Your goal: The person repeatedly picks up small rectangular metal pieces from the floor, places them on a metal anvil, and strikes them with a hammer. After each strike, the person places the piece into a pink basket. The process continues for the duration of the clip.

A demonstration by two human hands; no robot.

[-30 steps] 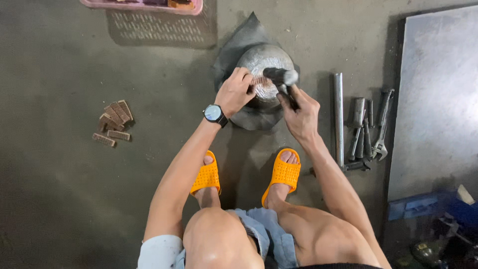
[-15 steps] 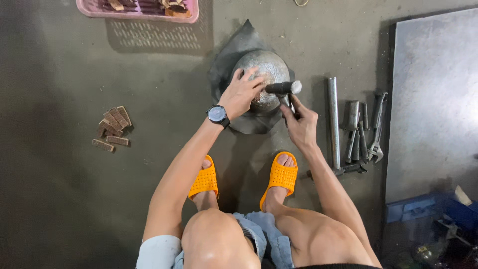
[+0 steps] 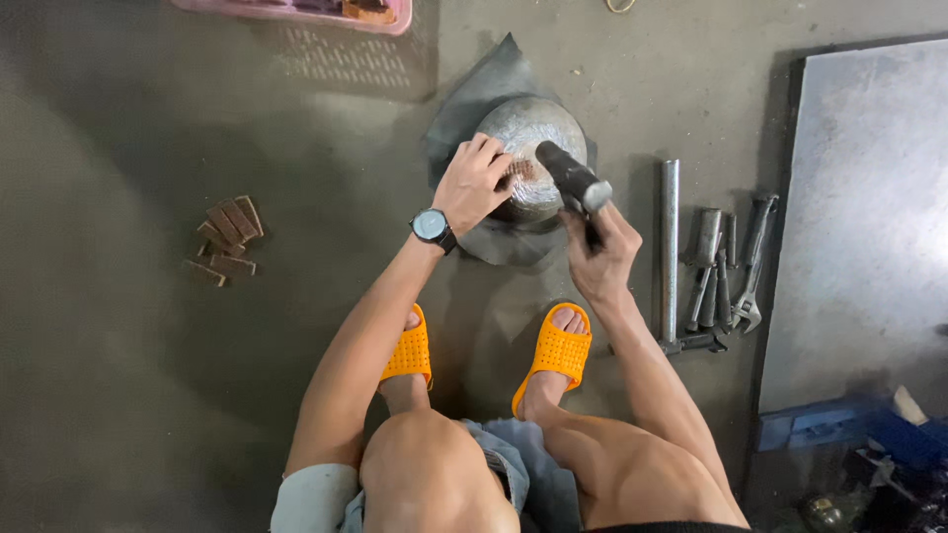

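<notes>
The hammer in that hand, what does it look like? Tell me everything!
The dark metal hammer has a blocky head with a paler, worn striking face and a dark handle. The right hand grips the handle low down, fingers wrapped around it. The head is raised and tilted, hovering just right of the round grey metal dome, seemingly not touching it. The left hand rests on that dome.
</notes>
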